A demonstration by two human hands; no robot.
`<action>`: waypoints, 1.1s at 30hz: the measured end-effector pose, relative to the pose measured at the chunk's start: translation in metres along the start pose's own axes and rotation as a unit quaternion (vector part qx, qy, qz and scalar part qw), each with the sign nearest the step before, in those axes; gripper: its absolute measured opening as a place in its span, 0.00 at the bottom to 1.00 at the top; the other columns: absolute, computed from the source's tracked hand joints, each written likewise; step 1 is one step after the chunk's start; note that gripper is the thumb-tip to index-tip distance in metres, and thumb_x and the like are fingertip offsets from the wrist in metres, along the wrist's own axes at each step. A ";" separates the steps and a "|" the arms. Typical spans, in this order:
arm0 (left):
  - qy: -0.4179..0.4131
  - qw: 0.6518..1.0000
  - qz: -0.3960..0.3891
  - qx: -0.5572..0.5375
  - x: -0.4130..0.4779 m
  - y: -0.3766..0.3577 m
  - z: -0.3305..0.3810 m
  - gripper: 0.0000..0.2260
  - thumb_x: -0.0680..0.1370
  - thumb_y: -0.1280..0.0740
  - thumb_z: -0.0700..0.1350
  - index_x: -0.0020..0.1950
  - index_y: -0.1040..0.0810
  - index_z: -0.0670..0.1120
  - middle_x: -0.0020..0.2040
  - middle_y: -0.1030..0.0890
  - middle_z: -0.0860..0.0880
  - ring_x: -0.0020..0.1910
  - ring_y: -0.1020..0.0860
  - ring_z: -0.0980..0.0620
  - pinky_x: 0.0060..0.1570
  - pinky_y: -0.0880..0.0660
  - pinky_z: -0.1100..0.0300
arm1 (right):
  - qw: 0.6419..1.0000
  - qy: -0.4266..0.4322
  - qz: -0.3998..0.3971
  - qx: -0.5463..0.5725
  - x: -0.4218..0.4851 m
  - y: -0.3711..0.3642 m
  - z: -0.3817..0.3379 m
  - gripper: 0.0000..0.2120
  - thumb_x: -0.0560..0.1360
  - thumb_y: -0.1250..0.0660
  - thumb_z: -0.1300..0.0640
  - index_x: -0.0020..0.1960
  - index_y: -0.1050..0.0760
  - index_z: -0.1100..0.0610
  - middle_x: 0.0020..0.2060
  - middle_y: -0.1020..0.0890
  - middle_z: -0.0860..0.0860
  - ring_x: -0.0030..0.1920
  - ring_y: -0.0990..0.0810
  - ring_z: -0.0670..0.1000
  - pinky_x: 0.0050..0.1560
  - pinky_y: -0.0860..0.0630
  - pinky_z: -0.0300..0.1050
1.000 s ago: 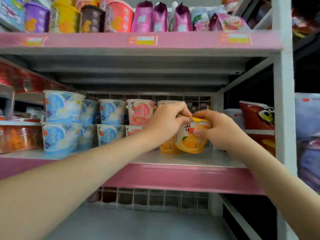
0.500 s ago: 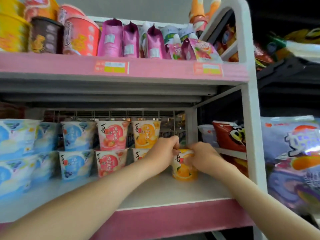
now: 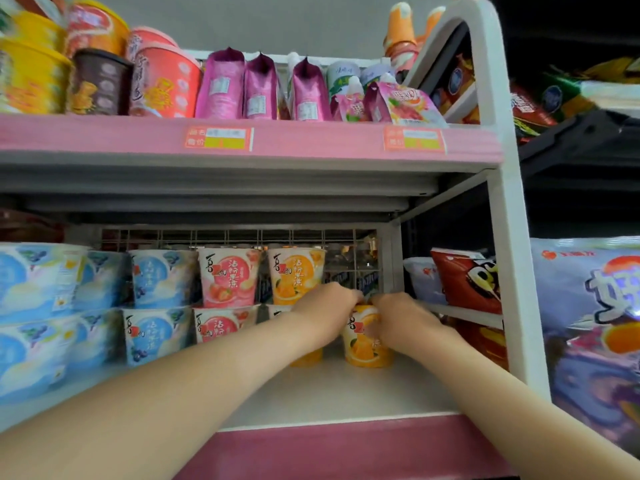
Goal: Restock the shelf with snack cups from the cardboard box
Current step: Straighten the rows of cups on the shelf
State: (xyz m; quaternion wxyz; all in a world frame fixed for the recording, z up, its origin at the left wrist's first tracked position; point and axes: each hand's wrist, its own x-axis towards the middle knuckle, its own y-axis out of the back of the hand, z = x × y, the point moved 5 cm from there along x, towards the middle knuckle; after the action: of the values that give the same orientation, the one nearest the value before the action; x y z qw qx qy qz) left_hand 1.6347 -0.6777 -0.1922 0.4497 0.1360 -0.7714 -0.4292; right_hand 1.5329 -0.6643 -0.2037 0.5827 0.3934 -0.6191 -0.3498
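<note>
- Orange snack cup (image 3: 363,344) stands upright on the white shelf board (image 3: 329,393), at the right end of the row, near the shelf's rear; its base looks flat on the board.
- Right hand (image 3: 403,318) wraps the cup's rim and upper right side, fingers curled closed on it. Likely steadying it so the label faces front.
- Left hand (image 3: 327,308) rests at the cup's rim from 9 o'clock, fingers bent over the top. Whether it truly grips or only touches, cannot tell; the fingertips are hidden.
- At 9 o'clock of the held cup, just beside it, a second orange cup (image 3: 308,356) sits largely behind the left wrist, with another orange cup (image 3: 296,275) stacked above. The new cup seems to start the next column of the same flavour.
- Further toward 9 o'clock: pink strawberry cups (image 3: 228,277), then blue cups (image 3: 162,277), each stacked two high, flavours grouped.
- At 3 o'clock, past the white upright (image 3: 512,271), a red snack bag (image 3: 464,282) lies on a neighbouring shelf.
- Cardboard box is not in view.
</note>
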 end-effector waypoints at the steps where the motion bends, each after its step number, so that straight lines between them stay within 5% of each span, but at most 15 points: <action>1: -0.010 1.000 0.001 0.008 -0.001 -0.002 -0.001 0.19 0.77 0.40 0.32 0.65 0.28 0.47 0.52 0.20 0.43 0.51 0.21 0.44 0.44 0.23 0.54 | 1.000 0.003 0.003 -0.007 0.001 0.000 0.000 0.15 0.78 0.37 0.53 0.63 0.30 0.56 0.55 0.23 0.54 0.53 0.21 0.52 0.48 0.24 0.44; 8: 0.026 0.999 -0.013 -0.016 -0.009 -0.001 0.008 0.17 0.76 0.40 0.33 0.63 0.28 0.45 0.57 0.22 0.44 0.55 0.23 0.42 0.48 0.24 0.49 | 0.999 0.036 0.034 -0.011 -0.006 0.000 -0.004 0.11 0.79 0.42 0.59 0.60 0.27 0.57 0.55 0.20 0.56 0.54 0.21 0.55 0.55 0.24 0.47; 13: 0.081 0.994 -0.071 -0.027 -0.011 0.011 0.015 0.13 0.78 0.43 0.33 0.60 0.28 0.43 0.56 0.22 0.42 0.53 0.22 0.41 0.46 0.26 0.52 | 0.998 0.008 -0.001 0.066 -0.020 0.011 -0.004 0.11 0.78 0.42 0.59 0.59 0.28 0.55 0.49 0.20 0.56 0.48 0.21 0.58 0.46 0.25 0.49; 18: 0.120 0.984 -0.119 -0.061 -0.016 0.010 0.010 0.17 0.78 0.44 0.34 0.66 0.31 0.45 0.62 0.24 0.43 0.56 0.22 0.42 0.53 0.24 0.49 | 0.999 -0.025 -0.019 -0.004 -0.016 0.007 -0.015 0.12 0.80 0.44 0.56 0.61 0.27 0.54 0.55 0.20 0.53 0.53 0.20 0.54 0.51 0.23 0.46; 22: 0.162 0.975 -0.121 -0.094 -0.025 0.022 0.024 0.23 0.78 0.44 0.34 0.73 0.37 0.43 0.74 0.36 0.44 0.70 0.33 0.44 0.65 0.33 0.52 | 0.993 -0.055 -0.087 0.058 -0.029 0.003 -0.010 0.17 0.80 0.43 0.55 0.68 0.30 0.54 0.63 0.24 0.56 0.63 0.25 0.56 0.60 0.27 0.48; 25: 0.171 0.977 -0.005 -0.127 -0.051 0.054 0.027 0.25 0.63 0.25 0.34 0.60 0.21 0.40 0.60 0.20 0.42 0.57 0.21 0.44 0.49 0.22 0.54 | 0.996 -0.002 -0.004 0.093 -0.058 0.021 -0.029 0.28 0.74 0.35 0.63 0.73 0.37 0.59 0.72 0.34 0.58 0.73 0.38 0.59 0.69 0.36 0.50; 27: 0.194 0.967 -0.013 -0.164 -0.085 0.073 0.022 0.24 0.56 0.22 0.35 0.52 0.18 0.41 0.49 0.16 0.44 0.47 0.17 0.45 0.38 0.20 0.56 | 0.992 0.034 0.035 0.119 -0.083 0.040 -0.051 0.30 0.66 0.28 0.68 0.67 0.29 0.64 0.64 0.25 0.62 0.65 0.27 0.62 0.58 0.25 0.52; 33: 0.336 0.919 -0.040 -0.204 -0.244 0.156 -0.002 0.19 0.62 0.24 0.37 0.52 0.19 0.43 0.46 0.17 0.47 0.41 0.17 0.48 0.35 0.22 0.59 | 0.972 0.123 -0.013 0.200 -0.179 0.082 -0.158 0.21 0.67 0.27 0.69 0.59 0.23 0.66 0.53 0.19 0.60 0.53 0.20 0.61 0.50 0.21 0.51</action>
State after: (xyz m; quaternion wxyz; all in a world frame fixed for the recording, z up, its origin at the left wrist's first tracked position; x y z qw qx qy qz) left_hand 1.8005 -0.4410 -0.2102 0.6827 0.2085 -0.4646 -0.5240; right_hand 1.6861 -0.4636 -0.1989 0.5589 0.5501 -0.5952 -0.1752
